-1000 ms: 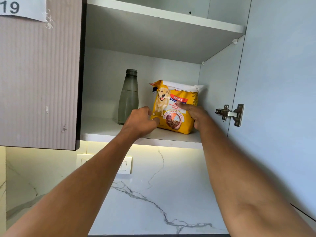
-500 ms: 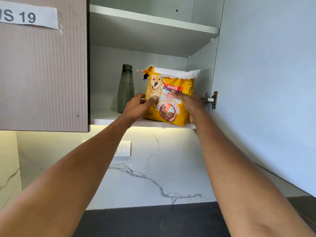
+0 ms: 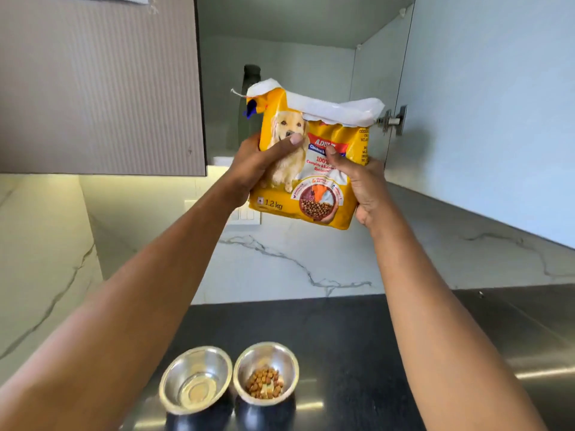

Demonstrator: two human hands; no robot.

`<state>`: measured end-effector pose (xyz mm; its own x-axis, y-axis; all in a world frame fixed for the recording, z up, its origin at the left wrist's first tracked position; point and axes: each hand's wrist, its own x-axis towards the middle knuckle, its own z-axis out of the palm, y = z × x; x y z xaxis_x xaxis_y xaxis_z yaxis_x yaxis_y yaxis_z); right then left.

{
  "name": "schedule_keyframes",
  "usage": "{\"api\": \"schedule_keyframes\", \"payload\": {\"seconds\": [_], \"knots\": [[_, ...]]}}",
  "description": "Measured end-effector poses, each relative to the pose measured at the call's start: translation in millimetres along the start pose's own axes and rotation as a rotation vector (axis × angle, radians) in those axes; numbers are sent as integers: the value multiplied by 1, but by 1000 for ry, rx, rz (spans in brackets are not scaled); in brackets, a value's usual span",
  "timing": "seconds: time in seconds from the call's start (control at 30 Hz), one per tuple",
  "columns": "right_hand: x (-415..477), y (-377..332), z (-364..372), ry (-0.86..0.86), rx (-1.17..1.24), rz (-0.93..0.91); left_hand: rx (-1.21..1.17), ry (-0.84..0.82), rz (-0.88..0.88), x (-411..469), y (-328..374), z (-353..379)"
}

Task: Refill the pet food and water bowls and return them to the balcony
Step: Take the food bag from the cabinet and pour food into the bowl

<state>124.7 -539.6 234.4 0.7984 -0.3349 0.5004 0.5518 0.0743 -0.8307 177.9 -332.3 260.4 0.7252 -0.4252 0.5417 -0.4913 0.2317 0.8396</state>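
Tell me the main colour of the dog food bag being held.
Yellow-orange, with a white folded top; head view shows the dog food bag best.

I count one yellow plastic bag of dog food (image 3: pixel 306 169) at the centre of the frame, gripped by two hands: my left hand (image 3: pixel 255 164) and my right hand (image 3: pixel 365 188). At the bottom centre, two round steel bowls stand on the dark surface (image 3: pixel 357 331): one steel bowl with only clear liquid (image 3: pixel 195 379) and, to its right, one steel bowl with brown kibble (image 3: pixel 266 373). One dark grey bottle (image 3: pixel 250 79) stands in the one open cabinet (image 3: pixel 280 23), upper centre. One white switch plate (image 3: pixel 245 216) sits on the wall.
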Motion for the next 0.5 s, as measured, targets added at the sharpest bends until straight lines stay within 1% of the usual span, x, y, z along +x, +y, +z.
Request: {"api": "schedule_keyframes", "payload": {"seconds": [0.13, 0.23, 0.37, 0.5], "knots": [[-66, 58, 6, -36, 39, 125, 10, -18, -131, -66, -33, -17], [-117, 112, 9, -16, 36, 275, 63, 70, -249, -120, -73, -32], [-181, 167, 20, -75, 13, 460, 7, 189, -374, -198, -124, -49], [-229, 201, 28, -153, 39, 573, 3, 267, -447, -258, -152, -61]]}}
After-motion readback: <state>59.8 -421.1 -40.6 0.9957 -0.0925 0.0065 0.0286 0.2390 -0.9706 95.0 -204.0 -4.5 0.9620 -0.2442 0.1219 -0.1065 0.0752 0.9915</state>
